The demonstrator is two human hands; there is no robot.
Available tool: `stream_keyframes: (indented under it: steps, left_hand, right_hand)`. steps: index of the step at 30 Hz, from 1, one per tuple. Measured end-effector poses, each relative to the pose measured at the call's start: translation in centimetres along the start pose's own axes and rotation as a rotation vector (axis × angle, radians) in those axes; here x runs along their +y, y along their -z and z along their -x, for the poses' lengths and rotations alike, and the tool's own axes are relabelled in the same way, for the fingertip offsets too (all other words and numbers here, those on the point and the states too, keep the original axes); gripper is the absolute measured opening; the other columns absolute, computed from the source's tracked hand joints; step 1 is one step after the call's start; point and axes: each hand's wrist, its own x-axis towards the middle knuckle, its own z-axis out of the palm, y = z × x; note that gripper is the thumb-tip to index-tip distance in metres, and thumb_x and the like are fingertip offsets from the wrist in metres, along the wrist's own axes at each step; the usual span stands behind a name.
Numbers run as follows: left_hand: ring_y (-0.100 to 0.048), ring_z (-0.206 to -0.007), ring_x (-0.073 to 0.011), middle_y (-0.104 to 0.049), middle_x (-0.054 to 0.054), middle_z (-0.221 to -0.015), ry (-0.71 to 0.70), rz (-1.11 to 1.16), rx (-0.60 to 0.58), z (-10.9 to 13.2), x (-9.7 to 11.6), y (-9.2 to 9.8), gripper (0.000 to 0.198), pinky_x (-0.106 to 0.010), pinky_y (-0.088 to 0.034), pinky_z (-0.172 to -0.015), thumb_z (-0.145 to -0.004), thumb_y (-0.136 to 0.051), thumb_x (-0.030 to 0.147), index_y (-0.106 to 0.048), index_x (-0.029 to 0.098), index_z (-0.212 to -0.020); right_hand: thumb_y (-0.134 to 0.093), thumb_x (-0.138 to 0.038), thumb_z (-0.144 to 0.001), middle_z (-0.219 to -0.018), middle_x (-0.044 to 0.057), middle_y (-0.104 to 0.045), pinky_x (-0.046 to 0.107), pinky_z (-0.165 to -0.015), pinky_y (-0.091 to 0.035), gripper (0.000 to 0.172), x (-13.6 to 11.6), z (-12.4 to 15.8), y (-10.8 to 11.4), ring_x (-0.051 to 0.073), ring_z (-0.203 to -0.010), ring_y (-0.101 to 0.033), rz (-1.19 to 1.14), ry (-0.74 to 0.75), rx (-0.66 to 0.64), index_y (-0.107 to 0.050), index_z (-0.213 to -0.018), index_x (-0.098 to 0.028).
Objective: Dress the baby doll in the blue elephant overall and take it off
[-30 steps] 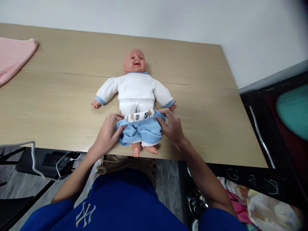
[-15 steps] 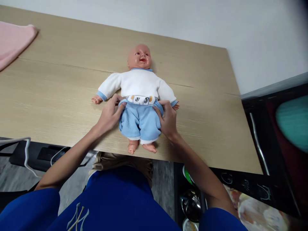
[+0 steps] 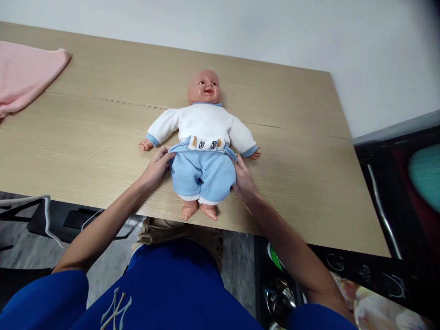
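A baby doll (image 3: 203,86) lies on its back on the wooden table (image 3: 103,133), head pointing away from me. It wears a white top (image 3: 202,123) and light blue trousers (image 3: 202,174) with a patterned waistband. My left hand (image 3: 156,167) grips the trousers at the doll's left-side hip, fingers curled into the fabric. My right hand (image 3: 242,178) holds the other hip of the trousers, fingers partly tucked under the cloth. The doll's bare feet stick out near the table's front edge.
A pink cloth (image 3: 24,75) lies at the table's far left. A white cable (image 3: 41,215) hangs below the front edge on the left. Dark furniture (image 3: 398,206) with a teal object stands to the right. A white wall runs behind the table.
Both hands pulled the blue trousers up from the doll's thighs to its waist, so the waistband now sits under the white top. The hands then slid down to the hips.
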Motion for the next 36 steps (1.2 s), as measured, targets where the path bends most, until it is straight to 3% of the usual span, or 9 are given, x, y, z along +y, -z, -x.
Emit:
stream_keyframes:
  steps: [4, 8, 11, 14, 19, 21, 26, 30, 36]
  left_hand:
    - [-0.066, -0.084, -0.02, -0.073, -0.002, -0.095, -0.003, 0.108, 0.007, -2.3, 0.2, -0.1, 0.054, -0.032, -0.052, -0.076, -0.088, -0.101, 0.061, -0.069, 0.025, -0.113]
    - [-0.063, -0.088, -0.0204, -0.07, -0.002, -0.095, -0.211, -0.094, -0.073, -4.2, 1.3, 0.4, 0.062, -0.033, -0.051, -0.081, -0.09, -0.095, 0.079, -0.073, 0.023, -0.104]
    - [-0.06, -0.088, -0.0205, -0.067, -0.002, -0.093, -0.355, -0.245, -0.127, -4.9, 2.9, 0.6, 0.062, -0.034, -0.049, -0.083, -0.092, -0.093, 0.081, -0.074, 0.022, -0.098]
    - [-0.058, -0.087, -0.0212, -0.065, -0.002, -0.091, -0.432, -0.357, -0.195, -6.1, 4.8, 0.2, 0.065, -0.035, -0.048, -0.082, -0.09, -0.092, 0.084, -0.075, 0.022, -0.095]
    - [-0.055, -0.082, -0.0198, -0.06, -0.001, -0.087, -0.388, -0.349, -0.211, -8.6, 6.1, 0.1, 0.065, -0.034, -0.045, -0.079, -0.088, -0.094, 0.083, -0.071, 0.023, -0.093]
    - [-0.058, -0.085, -0.0205, -0.062, -0.001, -0.09, -0.362, -0.347, -0.192, -9.0, 5.3, 0.8, 0.063, -0.034, -0.049, -0.081, -0.089, -0.093, 0.082, -0.072, 0.023, -0.095]
    - [-0.066, -0.114, -0.0269, -0.071, -0.007, -0.114, -0.43, -0.35, -0.058, -8.6, 2.4, 2.2, 0.068, -0.039, -0.055, -0.108, -0.09, -0.088, 0.089, -0.069, 0.025, -0.104]
    - [-0.063, -0.1, -0.0238, -0.067, -0.003, -0.104, -0.368, -0.251, -0.032, -9.3, 1.3, 2.0, 0.066, -0.037, -0.055, -0.098, -0.095, -0.084, 0.088, -0.065, 0.026, -0.106]
    - [-0.067, -0.093, -0.0256, -0.069, -0.005, -0.101, -0.239, -0.034, -0.132, -11.6, 1.6, 1.4, 0.062, -0.04, -0.059, -0.089, -0.085, -0.095, 0.079, -0.068, 0.026, -0.102]
  right_hand:
    - [-0.087, -0.067, -0.096, -0.103, 0.001, -0.073, 0.043, -0.097, -0.061, 0.041, -0.8, -1.1, 0.2, 0.027, -0.101, -0.07, 0.031, 0.085, 0.004, -0.067, -0.111, -0.034]
    - [-0.085, -0.06, -0.099, -0.093, -0.003, -0.063, 0.037, -0.089, -0.054, 0.034, -2.4, -1.9, 1.1, 0.021, -0.087, -0.059, 0.21, 0.251, -0.073, -0.07, -0.104, -0.029]
    - [-0.081, -0.051, -0.102, -0.093, -0.002, -0.061, 0.038, -0.089, -0.052, 0.026, -4.0, -2.4, 1.0, 0.021, -0.088, -0.057, 0.366, 0.392, -0.097, -0.07, -0.098, -0.028]
    - [-0.079, -0.056, -0.103, -0.09, 0.0, -0.057, 0.04, -0.089, -0.053, 0.034, -5.6, -4.2, -0.1, 0.023, -0.088, -0.056, 0.416, 0.502, -0.11, -0.064, -0.091, -0.028]
    - [-0.069, -0.08, -0.105, -0.086, -0.001, -0.051, 0.038, -0.082, -0.054, 0.052, -5.1, -8.2, -1.2, 0.022, -0.081, -0.051, 0.264, 0.414, -0.112, -0.058, -0.096, -0.03]
    - [-0.071, -0.085, -0.103, -0.087, -0.002, -0.052, 0.037, -0.084, -0.054, 0.057, -3.8, -8.5, -0.7, 0.022, -0.084, -0.052, 0.3, 0.417, -0.059, -0.06, -0.096, -0.03]
    - [-0.071, -0.09, -0.101, -0.102, 0.001, -0.063, 0.039, -0.1, -0.057, 0.063, -0.6, -7.1, 0.3, 0.024, -0.1, -0.059, 0.335, 0.404, 0.044, -0.066, -0.103, -0.028]
    - [-0.071, -0.09, -0.102, -0.093, -0.003, -0.057, 0.034, -0.089, -0.057, 0.062, -0.3, -7.8, -0.2, 0.02, -0.089, -0.056, 0.208, 0.352, -0.006, -0.061, -0.104, -0.029]
    - [-0.079, -0.09, -0.094, -0.094, -0.003, -0.063, 0.035, -0.084, -0.063, 0.063, -0.9, -9.2, -0.7, 0.021, -0.087, -0.062, 0.076, 0.305, -0.025, -0.06, -0.104, -0.031]
